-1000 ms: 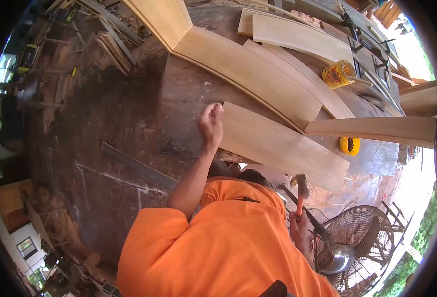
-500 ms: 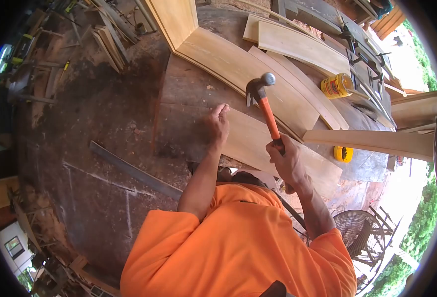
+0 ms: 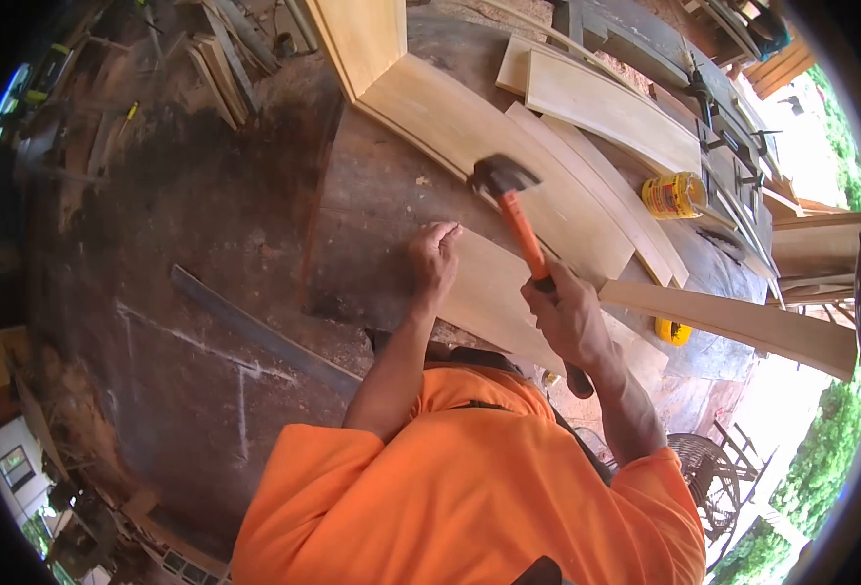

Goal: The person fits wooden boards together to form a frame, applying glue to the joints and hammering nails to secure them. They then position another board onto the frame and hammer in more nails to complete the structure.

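My right hand (image 3: 569, 317) is wrapped round the handle of a claw hammer (image 3: 521, 226) with an orange shaft and a dark head. The hammer's head is blurred and hangs over a long pale board. My left hand (image 3: 434, 261) is closed at the left end of a flat wooden board (image 3: 494, 299), with the fingertips pressed together; what they pinch is too small to make out. This board lies in front of my body, beside a joined wooden frame (image 3: 469, 119) that has an upright corner piece.
More pale boards (image 3: 606, 102) lie at the upper right, near a yellow jar (image 3: 672, 195) and clamps. A curved plank (image 3: 733, 312) extends to the right over a yellow lid (image 3: 673, 331). A dark metal strip (image 3: 255, 327) lies at left.
The hammer head has swung slightly down and left and is now blurred. My left hand is still at the board's end. The whole view has shifted a little.
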`<state>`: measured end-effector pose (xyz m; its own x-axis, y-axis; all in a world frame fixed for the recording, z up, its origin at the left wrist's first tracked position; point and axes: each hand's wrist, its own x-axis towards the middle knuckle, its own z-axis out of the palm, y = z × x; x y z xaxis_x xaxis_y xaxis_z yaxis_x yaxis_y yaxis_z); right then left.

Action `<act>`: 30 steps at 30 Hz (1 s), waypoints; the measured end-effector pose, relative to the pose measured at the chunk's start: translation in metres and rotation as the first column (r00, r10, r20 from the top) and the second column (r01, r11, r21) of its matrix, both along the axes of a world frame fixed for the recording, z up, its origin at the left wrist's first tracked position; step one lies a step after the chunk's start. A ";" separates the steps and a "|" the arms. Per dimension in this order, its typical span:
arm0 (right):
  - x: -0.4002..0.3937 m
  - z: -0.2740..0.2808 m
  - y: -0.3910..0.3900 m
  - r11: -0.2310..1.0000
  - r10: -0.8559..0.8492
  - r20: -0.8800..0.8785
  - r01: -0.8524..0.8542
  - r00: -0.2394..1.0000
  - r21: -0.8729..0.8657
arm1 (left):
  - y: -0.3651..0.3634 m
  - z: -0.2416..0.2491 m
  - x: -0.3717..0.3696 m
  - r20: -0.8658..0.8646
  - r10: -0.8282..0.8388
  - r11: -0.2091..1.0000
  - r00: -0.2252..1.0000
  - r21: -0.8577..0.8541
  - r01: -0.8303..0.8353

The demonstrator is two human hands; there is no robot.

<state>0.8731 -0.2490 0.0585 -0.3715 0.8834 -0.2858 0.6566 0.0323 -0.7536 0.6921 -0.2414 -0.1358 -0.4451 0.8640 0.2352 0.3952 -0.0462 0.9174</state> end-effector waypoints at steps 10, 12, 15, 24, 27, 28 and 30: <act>-0.025 -0.002 -0.012 0.989 -0.101 -0.001 0.101 0.995 -0.110 | -0.008 0.001 0.002 0.010 -0.020 1.000 1.000 0.010 0.019; -0.031 0.012 -0.021 0.987 -0.160 -0.022 0.160 0.987 -0.030 | -0.016 -0.001 0.004 0.029 -0.028 0.999 0.999 -0.020 0.029; -0.020 -0.013 -0.011 1.000 0.004 0.102 -0.002 0.995 -0.015 | -0.006 0.001 -0.002 -0.054 -0.030 0.999 0.998 -0.024 0.029; -0.010 -0.032 -0.014 0.990 0.121 0.122 -0.128 0.985 0.051 | -0.012 0.004 -0.001 -0.061 -0.057 0.997 0.997 -0.058 0.054; -0.010 -0.023 -0.011 0.990 0.083 0.081 -0.091 0.993 0.111 | 0.010 0.001 -0.002 -0.011 -0.058 0.998 0.998 -0.007 0.058; -0.014 -0.015 -0.023 0.997 -0.002 0.029 0.000 1.000 0.076 | -0.010 0.000 0.002 0.050 -0.046 0.999 0.998 -0.023 0.047; -0.030 0.001 -0.025 0.984 -0.166 -0.080 0.170 0.983 0.045 | -0.010 -0.003 0.001 0.089 -0.028 0.999 0.996 -0.038 0.032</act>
